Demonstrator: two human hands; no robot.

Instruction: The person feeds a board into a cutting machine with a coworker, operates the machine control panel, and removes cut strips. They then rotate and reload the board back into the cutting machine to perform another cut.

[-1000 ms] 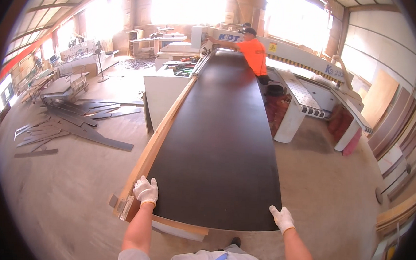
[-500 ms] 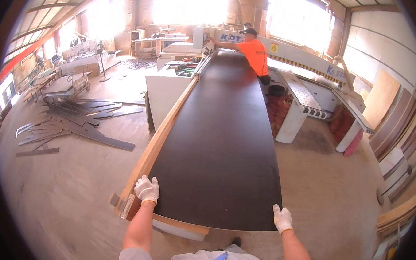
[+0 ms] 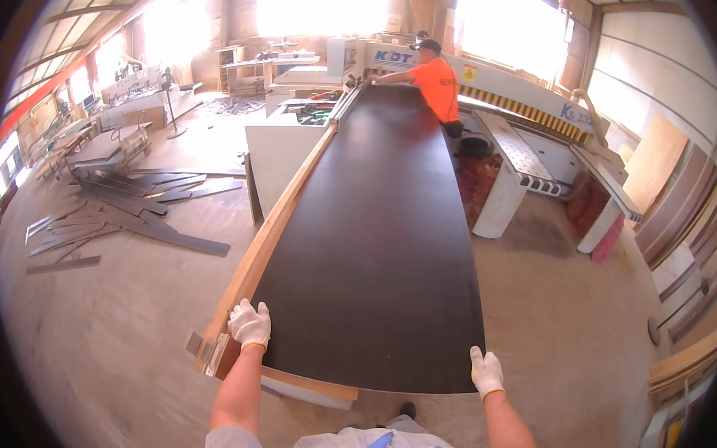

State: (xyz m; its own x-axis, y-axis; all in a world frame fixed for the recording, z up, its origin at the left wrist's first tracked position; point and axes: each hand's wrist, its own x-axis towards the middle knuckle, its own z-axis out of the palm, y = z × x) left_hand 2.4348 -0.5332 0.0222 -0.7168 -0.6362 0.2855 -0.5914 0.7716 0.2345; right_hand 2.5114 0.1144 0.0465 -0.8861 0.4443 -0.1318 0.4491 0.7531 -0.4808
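A long dark panel (image 3: 372, 265) stretches from just before me to a large panel-cutting machine. My left hand (image 3: 250, 324), in a white glove, is closed at its near left corner, where the panel meets a wooden rail (image 3: 268, 256); the fingers lie over the rail side and the thumb toward the panel. At the near right corner my right hand (image 3: 487, 371), gloved too, is closed on the panel's edge with its thumb up. The undersides of both grips are hidden. At the far end, a co-worker in an orange shirt (image 3: 437, 86) reaches across the panel toward its left edge.
The machine's white beam (image 3: 519, 90) spans the far side. White perforated support tables (image 3: 520, 155) stand to the right. Dark offcut strips (image 3: 132, 212) litter the floor at left. Boards (image 3: 683, 217) lean along the right wall. A metal-ended rail tip (image 3: 215, 354) juts out near my left hand.
The co-worker's hand has come down from the machine's control box toward the panel's left edge. More of the beam's yellow-and-black striped strip shows. My hands keep their places on the panel.
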